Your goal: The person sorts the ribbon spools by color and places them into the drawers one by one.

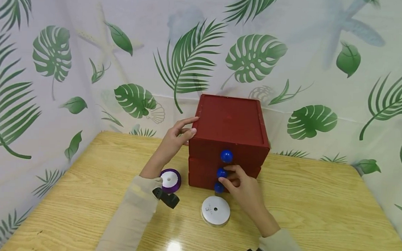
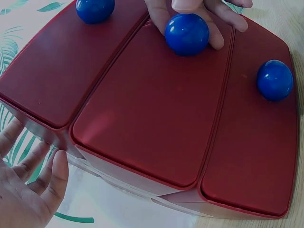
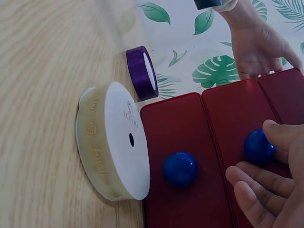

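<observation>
A dark red three-drawer box (image 1: pixel 231 119) stands on the table with a round blue knob on each drawer. My right hand (image 1: pixel 247 189) is at the middle blue knob (image 2: pixel 187 34), its thumb and fingers pinching it from either side. The top blue knob (image 1: pixel 226 156) and the bottom blue knob (image 3: pixel 180 169) are untouched. The drawer fronts sit about level with each other. My left hand (image 1: pixel 176 137) rests against the box's upper left side, fingers extended; in the left wrist view its fingertips lie along that side.
A spool of purple ribbon (image 1: pixel 175 184) lies left of the box. In front of the box lies a cream ribbon spool with a white face (image 1: pixel 215 210). A leaf-patterned cloth (image 1: pixel 187 61) hangs behind the wooden table (image 1: pixel 318 209).
</observation>
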`<action>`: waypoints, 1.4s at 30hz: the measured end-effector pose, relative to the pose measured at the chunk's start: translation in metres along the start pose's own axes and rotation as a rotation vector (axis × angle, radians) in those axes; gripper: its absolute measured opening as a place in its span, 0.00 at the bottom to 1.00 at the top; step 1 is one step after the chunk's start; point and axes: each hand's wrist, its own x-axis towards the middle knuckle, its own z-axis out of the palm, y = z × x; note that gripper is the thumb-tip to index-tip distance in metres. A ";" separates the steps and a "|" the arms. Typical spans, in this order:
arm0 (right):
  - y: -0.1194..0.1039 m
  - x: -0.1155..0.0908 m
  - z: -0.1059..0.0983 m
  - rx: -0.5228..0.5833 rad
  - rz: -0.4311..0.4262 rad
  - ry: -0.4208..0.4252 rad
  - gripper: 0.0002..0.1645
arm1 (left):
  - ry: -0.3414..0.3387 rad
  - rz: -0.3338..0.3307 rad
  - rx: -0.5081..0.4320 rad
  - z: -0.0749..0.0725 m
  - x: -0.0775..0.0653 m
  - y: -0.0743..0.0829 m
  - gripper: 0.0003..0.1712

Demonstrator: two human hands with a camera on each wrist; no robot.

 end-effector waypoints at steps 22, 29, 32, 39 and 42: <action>-0.005 -0.009 0.000 -0.010 -0.068 0.031 0.16 | 0.004 0.009 0.006 0.001 -0.001 -0.001 0.26; -0.007 -0.018 -0.002 -0.004 -0.087 0.039 0.15 | 0.003 0.007 0.011 0.001 -0.001 0.000 0.26; -0.008 -0.022 -0.004 -0.005 -0.091 0.040 0.14 | 0.003 0.002 0.014 0.000 -0.001 0.000 0.27; -0.013 -0.032 -0.005 -0.029 -0.128 0.042 0.15 | 0.002 0.005 0.013 0.000 0.000 0.001 0.27; -0.016 -0.038 -0.006 -0.045 -0.138 0.046 0.16 | 0.003 0.009 0.015 0.000 -0.001 0.001 0.27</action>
